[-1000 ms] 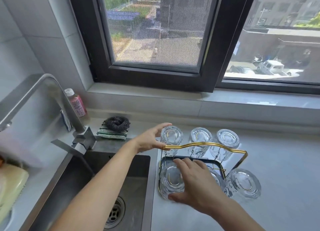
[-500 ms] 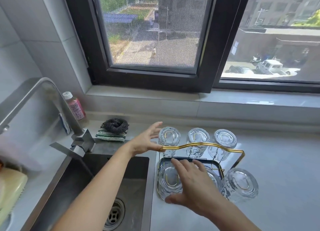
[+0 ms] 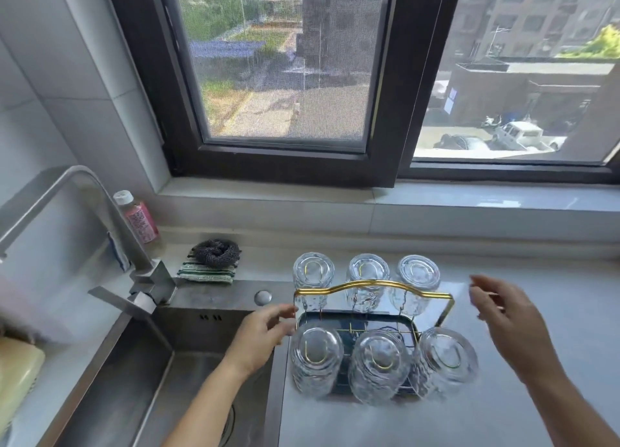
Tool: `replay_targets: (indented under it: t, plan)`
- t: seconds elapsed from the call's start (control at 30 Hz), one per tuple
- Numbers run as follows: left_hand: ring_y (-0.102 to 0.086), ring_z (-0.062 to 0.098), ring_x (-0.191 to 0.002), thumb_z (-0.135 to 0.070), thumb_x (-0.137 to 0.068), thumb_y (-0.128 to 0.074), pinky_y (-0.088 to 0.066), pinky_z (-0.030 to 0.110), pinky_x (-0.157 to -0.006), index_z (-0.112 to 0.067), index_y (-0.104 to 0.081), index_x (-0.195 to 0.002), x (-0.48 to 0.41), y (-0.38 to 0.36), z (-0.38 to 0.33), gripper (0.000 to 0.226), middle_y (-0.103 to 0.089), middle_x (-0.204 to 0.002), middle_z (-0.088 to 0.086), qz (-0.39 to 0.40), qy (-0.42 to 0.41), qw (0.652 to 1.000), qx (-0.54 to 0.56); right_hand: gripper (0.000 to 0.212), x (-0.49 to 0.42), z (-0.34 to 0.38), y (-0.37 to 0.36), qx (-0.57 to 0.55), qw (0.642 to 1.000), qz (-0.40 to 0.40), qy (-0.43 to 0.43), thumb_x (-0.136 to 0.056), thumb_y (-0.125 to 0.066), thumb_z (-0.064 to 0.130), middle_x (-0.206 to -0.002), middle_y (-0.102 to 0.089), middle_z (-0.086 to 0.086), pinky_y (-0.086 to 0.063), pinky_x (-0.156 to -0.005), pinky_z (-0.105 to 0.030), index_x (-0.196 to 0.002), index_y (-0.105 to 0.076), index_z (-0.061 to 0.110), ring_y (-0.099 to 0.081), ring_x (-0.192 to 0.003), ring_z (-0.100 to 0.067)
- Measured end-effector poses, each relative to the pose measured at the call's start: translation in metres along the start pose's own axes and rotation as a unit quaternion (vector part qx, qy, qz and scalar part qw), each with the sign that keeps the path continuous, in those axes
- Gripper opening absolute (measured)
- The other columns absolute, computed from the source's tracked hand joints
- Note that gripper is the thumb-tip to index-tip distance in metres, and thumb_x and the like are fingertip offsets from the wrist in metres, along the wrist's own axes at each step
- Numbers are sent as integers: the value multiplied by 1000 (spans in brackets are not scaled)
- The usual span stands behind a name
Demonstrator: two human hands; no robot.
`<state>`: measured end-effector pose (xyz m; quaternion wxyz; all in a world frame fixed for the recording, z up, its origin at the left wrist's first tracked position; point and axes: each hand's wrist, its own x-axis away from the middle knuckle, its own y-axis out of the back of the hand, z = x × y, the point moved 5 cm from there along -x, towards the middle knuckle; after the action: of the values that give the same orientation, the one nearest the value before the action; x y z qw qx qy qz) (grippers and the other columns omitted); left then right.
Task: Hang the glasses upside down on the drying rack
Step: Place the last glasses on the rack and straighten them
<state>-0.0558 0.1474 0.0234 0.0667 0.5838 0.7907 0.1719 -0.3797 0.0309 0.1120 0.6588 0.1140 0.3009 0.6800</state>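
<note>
A gold wire drying rack (image 3: 374, 284) with a dark tray stands on the grey counter, just right of the sink. Several clear textured glasses hang upside down on it: three in the back row, such as one glass (image 3: 313, 272), and three in the front row, such as another glass (image 3: 317, 357). My left hand (image 3: 265, 332) is open at the rack's left end, fingers by the gold handle, gripping nothing that I can see. My right hand (image 3: 506, 322) hovers open and empty to the right of the rack, slightly blurred.
A steel sink (image 3: 161, 379) with an angular faucet (image 3: 137, 279) lies on the left. Behind it stand a pink bottle (image 3: 137, 217) and a dark scourer on a striped cloth (image 3: 211, 262). A window sill (image 3: 369, 201) runs along the back. A yellow object (image 3: 16, 376) sits far left.
My right hand has lifted off the front left glass and swung out to the right of the rack. My left hand has dropped from the back left glass to the rack's left end.
</note>
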Motion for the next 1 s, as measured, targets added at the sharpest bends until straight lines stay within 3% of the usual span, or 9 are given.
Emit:
replay_targets:
  t: [0.13,0.23,0.27,0.4,0.5,0.6,1.0]
  plan:
    - [-63,-2,-86,-18,-86,-61,-47,6,-72,-23,-65,-107,0,-1,-7,22,-69,-96,-7,-38,-21,998,-48,20,-1,-18,-22,45,993,113,-2,-82,-61,3,-91,-64,-11,-45,-61,-7,-102,-64,4,-61,-66,-6]
    - [-63,-1,-81,-18,-87,-59,-47,5,-68,-22,-68,-101,-1,-2,-13,17,-70,-92,-3,-60,-24,994,-89,17,-1,-14,-27,51,994,94,18,-82,-61,3,-82,-67,-12,-51,-68,-28,-98,-66,3,-64,-69,-24]
    - [-62,-4,-79,-18,-87,-58,-46,5,-67,-21,-68,-100,-1,-3,-15,16,-70,-90,-4,-69,-23,992,-107,15,-2,-14,-27,50,995,82,25,-82,-60,2,-77,-67,-12,-51,-67,-27,-96,-66,3,-64,-67,-26]
    - [-58,-6,-75,-19,-88,-56,-41,3,-66,-19,-69,-101,0,-5,-18,18,-70,-90,-2,-92,-21,984,-153,11,-4,-17,-28,51,995,67,47,-81,-61,1,-65,-65,-10,-42,-59,-11,-89,-68,4,-60,-52,-15]
    - [-61,2,-77,-20,-89,-55,-46,14,-69,-18,-69,-99,2,-5,-22,18,-72,-93,1,-99,-10,981,-165,10,-6,-23,-28,25,996,79,40,-81,-62,1,-63,-65,-6,-44,-58,-11,-87,-69,6,-62,-65,-7]
    - [-66,17,-87,-19,-89,-55,-50,31,-78,-14,-70,-97,3,-6,-24,18,-74,-93,6,-101,-9,979,-177,11,-7,-30,-30,16,995,93,27,-81,-62,3,-64,-67,-8,-45,-60,-17,-83,-70,11,-62,-61,-12]
    - [-66,21,-96,-22,-89,-55,-51,35,-83,-15,-69,-103,6,-8,-23,21,-74,-100,7,-120,6,975,-184,9,-8,-33,-31,10,994,100,42,-81,-63,4,-61,-65,-2,-44,-58,-16,-80,-69,10,-60,-67,-3]
